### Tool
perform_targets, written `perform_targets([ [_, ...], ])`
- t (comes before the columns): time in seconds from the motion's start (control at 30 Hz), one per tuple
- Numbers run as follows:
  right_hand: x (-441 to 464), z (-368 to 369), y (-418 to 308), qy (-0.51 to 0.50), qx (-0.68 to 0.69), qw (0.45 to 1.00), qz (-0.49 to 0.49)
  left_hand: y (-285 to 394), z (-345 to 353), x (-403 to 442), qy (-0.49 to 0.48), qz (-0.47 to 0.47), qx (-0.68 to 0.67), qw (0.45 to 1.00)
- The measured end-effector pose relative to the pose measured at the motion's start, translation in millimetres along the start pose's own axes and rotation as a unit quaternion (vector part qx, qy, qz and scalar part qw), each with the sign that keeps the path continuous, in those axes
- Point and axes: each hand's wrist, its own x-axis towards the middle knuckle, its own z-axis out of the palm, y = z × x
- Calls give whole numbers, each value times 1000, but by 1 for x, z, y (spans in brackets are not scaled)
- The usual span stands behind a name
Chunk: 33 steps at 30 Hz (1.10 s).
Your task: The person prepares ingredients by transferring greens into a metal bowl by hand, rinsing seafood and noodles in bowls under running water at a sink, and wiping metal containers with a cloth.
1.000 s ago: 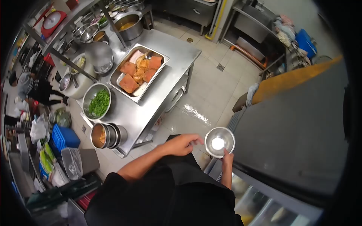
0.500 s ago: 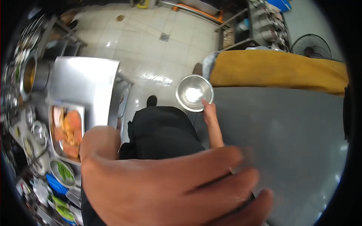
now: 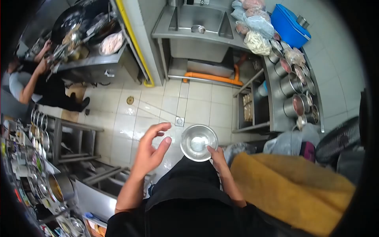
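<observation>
My right hand (image 3: 218, 157) grips a shiny steel bowl (image 3: 194, 136) by its near right rim, thumb over the edge. The bowl faces up in front of my body, over the floor, and no food shows in it. To its left, my left hand (image 3: 152, 147) hangs in the air with thumb and fingers apart, holding nothing. A gap separates that hand from the bowl.
A steel sink (image 3: 199, 21) stands ahead, with an orange pipe (image 3: 213, 76) below. Right are a counter with steel pots (image 3: 291, 83), a blue cooler (image 3: 287, 25) and a mustard cloth (image 3: 292, 187). A co-worker (image 3: 29, 85) stands at a wok (image 3: 75, 21), far left.
My view has swung up and ahead, bringing the sink and co-worker into sight. My left hand has dropped away from close to the camera. The bowl remains in my right hand.
</observation>
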Motion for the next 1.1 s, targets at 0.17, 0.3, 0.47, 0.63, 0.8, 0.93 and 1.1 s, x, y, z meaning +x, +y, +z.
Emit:
perform_targets([
  [0.17, 85, 32, -208, -99, -35, 994, -38, -133, 21, 95, 9, -337, -115, 934],
  [0.3, 168, 64, -323, -216, -200, 950, -108, -130, 19, 200, 2, -355, -401, 845],
  [0.47, 322, 88, -393, -203, -183, 948, -164, -192, 10, 338, 118, -359, -416, 827],
  [0.63, 497, 92, -437, -34, -235, 945, -226, -280, -40, 481, 132, -339, -433, 825],
  [0.8, 656, 117, -488, 34, -360, 894, -264, -308, -66, 594, 165, -349, -366, 847],
  [0.93, 798, 127, -506, -19, -492, 864, -109, -300, -71, 648, 170, -375, -263, 873],
  [1.1, 937, 130, -462, -53, -569, 814, -105, -305, -67, 672, 214, -424, -202, 857],
])
